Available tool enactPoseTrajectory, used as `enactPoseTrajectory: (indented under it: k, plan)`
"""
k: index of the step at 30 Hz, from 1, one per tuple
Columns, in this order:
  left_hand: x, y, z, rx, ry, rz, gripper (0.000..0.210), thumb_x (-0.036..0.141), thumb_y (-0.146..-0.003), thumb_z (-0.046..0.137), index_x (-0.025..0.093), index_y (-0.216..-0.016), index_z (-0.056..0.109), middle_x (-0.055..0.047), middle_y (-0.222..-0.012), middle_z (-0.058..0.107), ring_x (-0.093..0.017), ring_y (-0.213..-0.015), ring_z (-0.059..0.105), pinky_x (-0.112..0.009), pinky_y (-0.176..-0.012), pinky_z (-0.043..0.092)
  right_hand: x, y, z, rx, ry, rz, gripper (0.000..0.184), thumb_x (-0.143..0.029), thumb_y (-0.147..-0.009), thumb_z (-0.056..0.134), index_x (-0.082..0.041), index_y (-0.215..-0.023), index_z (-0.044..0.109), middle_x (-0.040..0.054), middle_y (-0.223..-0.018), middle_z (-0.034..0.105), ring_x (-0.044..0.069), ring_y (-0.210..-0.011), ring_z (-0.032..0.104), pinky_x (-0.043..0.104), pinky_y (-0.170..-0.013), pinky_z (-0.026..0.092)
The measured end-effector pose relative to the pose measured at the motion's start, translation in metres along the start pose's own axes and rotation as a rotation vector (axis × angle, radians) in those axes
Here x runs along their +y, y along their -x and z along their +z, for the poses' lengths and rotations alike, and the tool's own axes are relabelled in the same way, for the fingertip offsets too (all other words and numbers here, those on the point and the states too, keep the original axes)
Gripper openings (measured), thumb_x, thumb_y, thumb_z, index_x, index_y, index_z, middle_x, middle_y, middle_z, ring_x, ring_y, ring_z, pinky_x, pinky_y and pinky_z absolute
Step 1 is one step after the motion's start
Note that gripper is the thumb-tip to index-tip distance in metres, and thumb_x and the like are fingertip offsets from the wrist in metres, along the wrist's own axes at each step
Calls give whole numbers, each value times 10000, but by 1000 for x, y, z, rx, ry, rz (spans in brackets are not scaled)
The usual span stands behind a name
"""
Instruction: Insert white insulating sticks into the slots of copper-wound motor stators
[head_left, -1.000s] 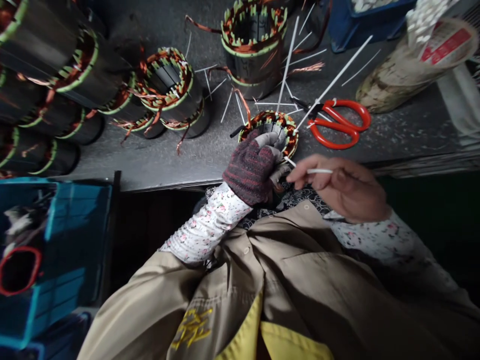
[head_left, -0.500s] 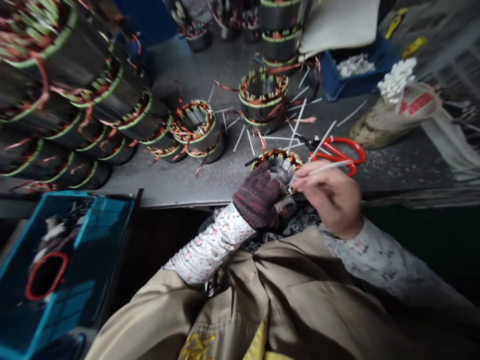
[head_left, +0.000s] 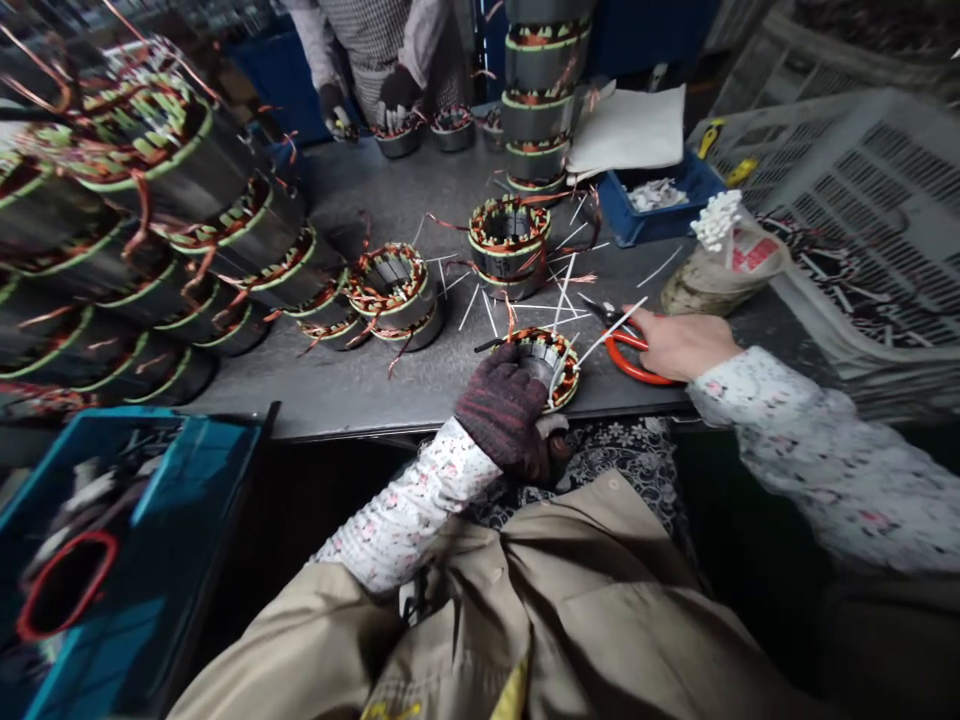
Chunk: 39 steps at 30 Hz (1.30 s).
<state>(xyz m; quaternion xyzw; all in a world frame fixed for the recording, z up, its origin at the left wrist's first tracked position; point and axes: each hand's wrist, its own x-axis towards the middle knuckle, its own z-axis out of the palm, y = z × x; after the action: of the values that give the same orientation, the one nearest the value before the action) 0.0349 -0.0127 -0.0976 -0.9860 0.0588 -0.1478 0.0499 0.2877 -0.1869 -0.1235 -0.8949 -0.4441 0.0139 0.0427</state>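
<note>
My left hand [head_left: 504, 408], in a dark knitted glove, is closed on the near left side of a motor stator [head_left: 571, 378] at the table's front edge. Copper windings line the stator's rim, and two white cable ties [head_left: 609, 335] stick up from it. To the right, my bare right hand [head_left: 681, 345] has its fingers on the red handles of a pair of scissors [head_left: 624, 362]. The scissors' dark blades point away to the left, and part of a handle is hidden under my fingers.
Stators [head_left: 169, 150] are stacked at left; two more stand behind mine. Loose cable ties [head_left: 469, 307] lie about. A bag of ties [head_left: 705, 280] and a blue bin [head_left: 624, 226] stand at right. A gloved co-worker's hand [head_left: 397, 95] touches a far stator. A teal crate [head_left: 225, 450] is below left.
My right hand has left the stator and the white cable tie it held there, moving right to the scissors. My left hand stays on the stator. The view has tilted up.
</note>
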Motion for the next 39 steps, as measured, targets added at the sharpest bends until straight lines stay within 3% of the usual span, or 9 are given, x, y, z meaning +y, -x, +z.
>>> enactPoseTrajectory:
  k: [5, 8, 11, 14, 20, 26, 32, 36, 39]
  plan:
    - [-14, 8, 6, 30, 22, 95, 406, 570, -898, 685, 175, -806, 710, -68, -715, 680, -265, -820, 708, -516, -1118, 518, -20, 42, 1, 191, -108, -125, 479, -389, -857, 648, -199, -1295, 685, 151, -973, 766, 286, -784, 662, 382, -661, 469]
    - [-16, 9, 8, 28, 20, 100, 459, 609, -952, 602, 179, -833, 709, -70, -729, 684, -260, -848, 710, -529, -1117, 518, -45, 48, -1, 206, -76, -194, 513, -428, -873, 611, -141, -1292, 689, 184, -1090, 761, 341, -992, 679, 416, -814, 513]
    - [-16, 9, 9, 18, 23, 89, 443, 581, -970, 588, 177, -830, 702, -75, -726, 684, -258, -836, 709, -543, -1104, 526, -60, 41, -7, 102, 6, -175, 549, -458, -887, 574, -142, -1319, 697, 163, -1044, 781, 320, -926, 695, 397, -759, 493]
    - [-16, 8, 9, 14, 42, 89, 462, 591, -988, 546, 186, -828, 702, -71, -712, 679, -260, -822, 711, -554, -1107, 529, -51, 42, -10, 53, -5, -162, 464, -449, -899, 543, -182, -1223, 741, 122, -940, 791, 289, -821, 695, 383, -679, 459]
    - [-18, 10, 12, 85, 47, 110, 578, 672, -976, 546, 130, -981, 749, -100, -776, 714, -276, -853, 728, -564, -1141, 532, -28, 68, -11, 126, -151, -355, 508, -396, -865, 562, -122, -1260, 727, 198, -1091, 752, 337, -963, 679, 437, -821, 499]
    - [-16, 12, 11, 74, 127, 35, 580, 658, -999, 508, 132, -1078, 739, -140, -1108, 754, -293, -1098, 708, -591, -1244, 437, -40, 75, -27, 211, 95, -436, 385, -319, -913, 497, -171, -1156, 756, 83, -775, 713, 240, -705, 616, 356, -638, 374]
    - [-14, 12, 11, 32, 132, 8, 439, 562, -965, 593, 164, -1087, 735, -112, -1090, 742, -266, -1122, 681, -565, -1262, 413, -57, 76, -49, 260, 321, -688, 344, -321, -914, 521, -159, -1108, 754, 105, -781, 675, 261, -753, 603, 363, -661, 354]
    - [-11, 11, 13, 8, 135, -8, 458, 571, -927, 645, 139, -1039, 750, -114, -951, 729, -287, -1023, 689, -613, -1244, 399, -57, 72, -49, 144, 280, -574, 353, -314, -921, 477, -191, -1089, 762, 92, -747, 697, 254, -717, 638, 360, -616, 336]
    - [-9, 9, 14, -19, 208, -78, 498, 619, -858, 729, 141, -990, 764, -103, -843, 714, -303, -964, 707, -619, -1247, 388, -43, 63, -37, 51, 80, -285, 502, -441, -912, 501, -177, -1289, 702, 137, -989, 772, 294, -866, 705, 378, -681, 450]
